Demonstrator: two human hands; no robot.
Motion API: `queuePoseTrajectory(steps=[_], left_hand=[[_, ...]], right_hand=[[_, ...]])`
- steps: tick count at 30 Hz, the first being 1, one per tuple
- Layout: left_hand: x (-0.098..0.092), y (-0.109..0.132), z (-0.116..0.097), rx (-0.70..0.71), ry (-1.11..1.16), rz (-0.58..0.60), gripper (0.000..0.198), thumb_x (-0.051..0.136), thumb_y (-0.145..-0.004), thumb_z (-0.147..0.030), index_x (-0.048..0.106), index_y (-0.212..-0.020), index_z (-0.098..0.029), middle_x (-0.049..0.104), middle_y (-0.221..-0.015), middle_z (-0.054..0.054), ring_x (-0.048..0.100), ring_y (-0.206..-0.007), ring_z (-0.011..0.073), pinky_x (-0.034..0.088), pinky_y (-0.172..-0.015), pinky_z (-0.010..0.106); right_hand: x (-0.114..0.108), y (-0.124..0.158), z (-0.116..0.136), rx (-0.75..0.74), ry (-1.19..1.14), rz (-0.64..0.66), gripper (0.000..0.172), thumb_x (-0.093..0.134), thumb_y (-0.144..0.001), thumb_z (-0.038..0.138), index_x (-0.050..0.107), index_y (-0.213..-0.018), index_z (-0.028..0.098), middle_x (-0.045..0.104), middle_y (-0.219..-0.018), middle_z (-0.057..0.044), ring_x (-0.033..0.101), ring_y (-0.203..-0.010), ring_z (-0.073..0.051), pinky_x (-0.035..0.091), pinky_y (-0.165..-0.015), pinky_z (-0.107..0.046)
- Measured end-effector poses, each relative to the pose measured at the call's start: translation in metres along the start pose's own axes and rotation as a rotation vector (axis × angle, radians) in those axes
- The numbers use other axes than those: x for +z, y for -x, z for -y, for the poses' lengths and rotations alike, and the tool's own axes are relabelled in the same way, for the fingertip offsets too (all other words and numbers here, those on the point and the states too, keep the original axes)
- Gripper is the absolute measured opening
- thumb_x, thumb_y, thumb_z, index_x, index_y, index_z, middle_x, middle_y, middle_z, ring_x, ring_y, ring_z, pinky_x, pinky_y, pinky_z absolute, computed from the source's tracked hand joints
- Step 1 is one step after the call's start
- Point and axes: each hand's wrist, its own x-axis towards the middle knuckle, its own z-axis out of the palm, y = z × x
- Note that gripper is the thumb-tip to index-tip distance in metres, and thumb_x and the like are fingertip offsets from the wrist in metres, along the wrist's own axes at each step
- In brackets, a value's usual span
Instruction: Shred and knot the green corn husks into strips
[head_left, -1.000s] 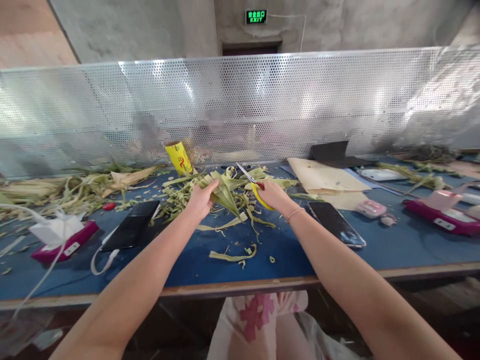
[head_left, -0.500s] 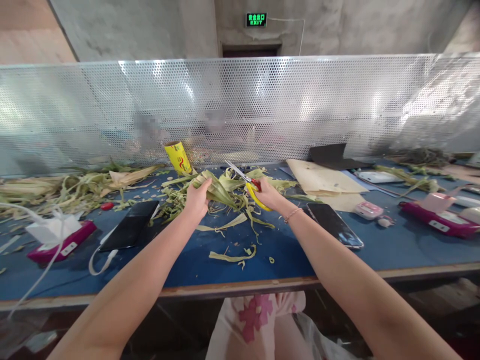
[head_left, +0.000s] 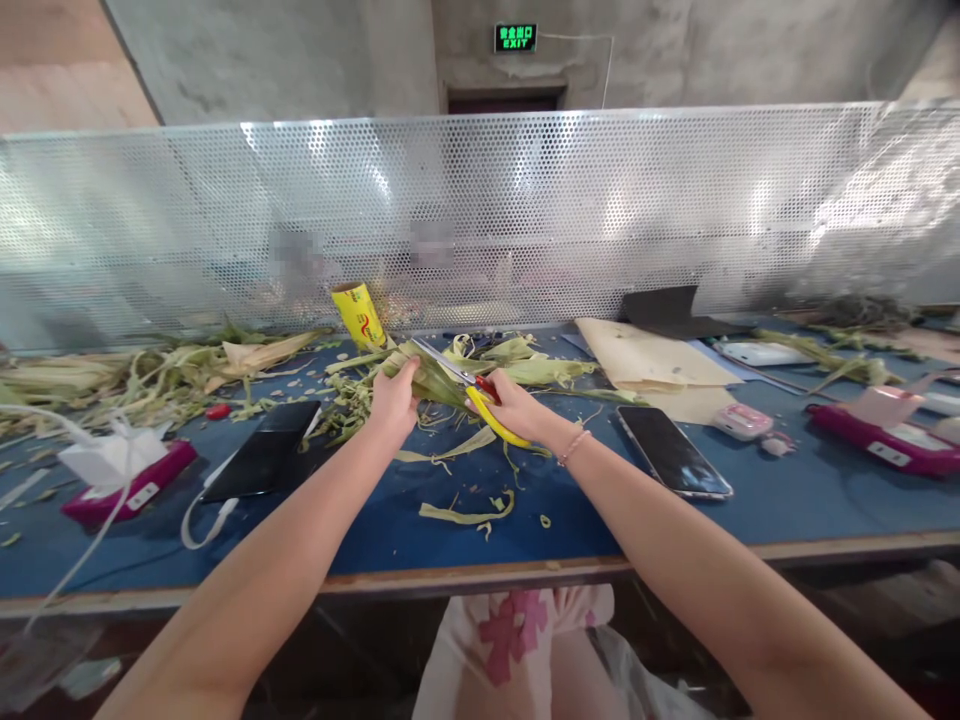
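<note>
A green corn husk is pinched in my left hand, its free end pointing right. My right hand is closed around the yellow and red handles of a pair of scissors. The scissor blades lie across the husk, pointing up and left; whether they are parted is hard to make out. Behind and below both hands spreads a heap of husk strips and scraps. One loose curled strip lies nearer to me on the blue table.
Phones lie left and right of my arms. Magenta power strips sit at both sides, cables attached. A yellow tube stands before the perforated metal screen. Brown paper and a pink case are at right.
My right hand has moved left with the scissors, bringing the blades from beside the husk to over it. My left hand keeps its grip on the husk in nearly the same place.
</note>
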Motion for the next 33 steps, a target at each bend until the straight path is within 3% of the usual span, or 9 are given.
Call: queuePoseTrajectory(steps=[10,21,33], left_hand=[[0.0014,0.0031,0.0017,-0.014,0.000,0.041,0.019,0.067,-0.057,-0.014,0.056,-0.072,-0.018,0.062,-0.060,-0.004,0.061,-0.058,0.0120,0.049,-0.061,0.025],[0.0010,0.0008,0.0000,-0.052,0.023,0.041,0.016,0.064,-0.059,-0.011,0.056,-0.072,-0.017,0.062,-0.059,-0.004,0.062,-0.060,0.0124,0.050,-0.063,0.026],[0.0012,0.0006,0.0008,-0.076,0.007,0.042,0.017,0.063,-0.060,-0.011,0.057,-0.074,-0.018,0.064,-0.061,-0.003,0.062,-0.060,0.0127,0.051,-0.061,0.025]], right_hand=[[0.0024,0.0013,0.0027,-0.027,0.031,-0.011,0.024,0.045,-0.079,0.042,0.038,-0.084,0.019,0.056,-0.081,-0.005,0.051,-0.071,-0.016,0.039,-0.064,-0.027],[0.0003,-0.0022,0.0003,0.004,0.004,-0.018,0.026,0.046,-0.077,0.045,0.039,-0.081,0.020,0.056,-0.083,-0.003,0.051,-0.073,-0.016,0.038,-0.065,-0.027],[-0.0012,-0.0064,-0.0003,0.027,0.048,-0.025,0.024,0.046,-0.077,0.042,0.037,-0.072,0.021,0.053,-0.070,0.000,0.048,-0.064,-0.014,0.034,-0.059,-0.025]])
